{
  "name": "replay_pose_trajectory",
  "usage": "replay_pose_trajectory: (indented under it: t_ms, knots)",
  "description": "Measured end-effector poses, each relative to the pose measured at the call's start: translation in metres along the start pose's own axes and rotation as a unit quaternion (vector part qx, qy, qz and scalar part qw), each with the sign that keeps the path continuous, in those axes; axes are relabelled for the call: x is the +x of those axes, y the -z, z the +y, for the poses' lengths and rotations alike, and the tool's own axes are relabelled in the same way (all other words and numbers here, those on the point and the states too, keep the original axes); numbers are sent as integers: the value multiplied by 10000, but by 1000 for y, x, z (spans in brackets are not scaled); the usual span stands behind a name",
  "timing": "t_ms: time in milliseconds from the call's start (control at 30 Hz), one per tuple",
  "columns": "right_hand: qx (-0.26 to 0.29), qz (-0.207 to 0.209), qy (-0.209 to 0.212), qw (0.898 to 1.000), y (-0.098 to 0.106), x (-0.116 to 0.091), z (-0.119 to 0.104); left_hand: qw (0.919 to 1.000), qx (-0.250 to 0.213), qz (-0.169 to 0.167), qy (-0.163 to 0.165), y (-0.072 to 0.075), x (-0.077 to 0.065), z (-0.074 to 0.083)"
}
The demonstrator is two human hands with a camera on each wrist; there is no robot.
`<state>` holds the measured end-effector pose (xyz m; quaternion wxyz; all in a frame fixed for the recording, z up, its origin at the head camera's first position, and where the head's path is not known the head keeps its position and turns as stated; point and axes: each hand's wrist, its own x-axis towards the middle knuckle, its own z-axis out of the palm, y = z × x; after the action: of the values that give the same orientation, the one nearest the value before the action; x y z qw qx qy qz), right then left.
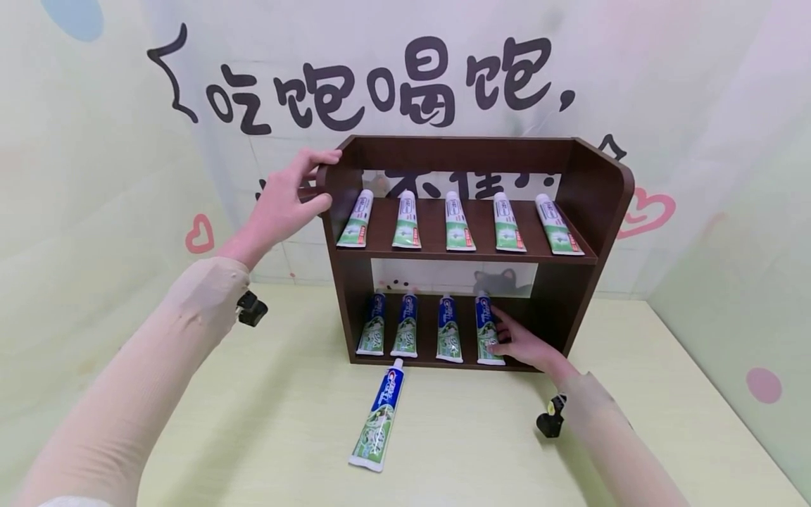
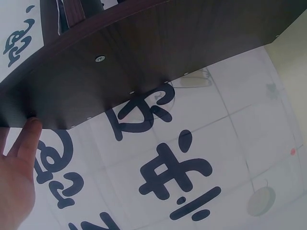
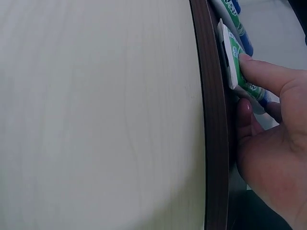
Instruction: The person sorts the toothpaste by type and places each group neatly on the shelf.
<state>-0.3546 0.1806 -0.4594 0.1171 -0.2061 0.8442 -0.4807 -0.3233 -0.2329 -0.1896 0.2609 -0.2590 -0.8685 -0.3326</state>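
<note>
A dark brown two-tier shelf rack (image 1: 443,257) stands on the table. My left hand (image 1: 285,201) grips the upper edge of its left side panel; the left wrist view shows fingertips (image 2: 32,125) against that panel (image 2: 144,62). On the lower tier, my right hand (image 1: 522,345) holds the rightmost blue-and-green toothpaste tube (image 1: 486,331), thumb on its printed face. The right wrist view shows this tube (image 3: 235,60) just inside the rack's front edge. More blue-and-green tubes (image 1: 405,327) stand left of it, caps toward the back. Another such toothpaste tube (image 1: 378,419) lies on the table in front.
Several white-and-green toothpaste tubes (image 1: 457,222) lean in a row on the upper tier. The pale wood-grain table (image 1: 481,436) spreads before the rack. A printed cloth backdrop (image 1: 190,141) hangs close behind and at both sides.
</note>
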Motion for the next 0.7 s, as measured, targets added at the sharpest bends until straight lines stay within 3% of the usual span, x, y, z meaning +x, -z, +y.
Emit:
replay_pose_trajectory:
  t_ms: [700]
  knots:
    - [-307,-70,-70,9995,4,3,-3,9999,-59,-104,34,2,1,2]
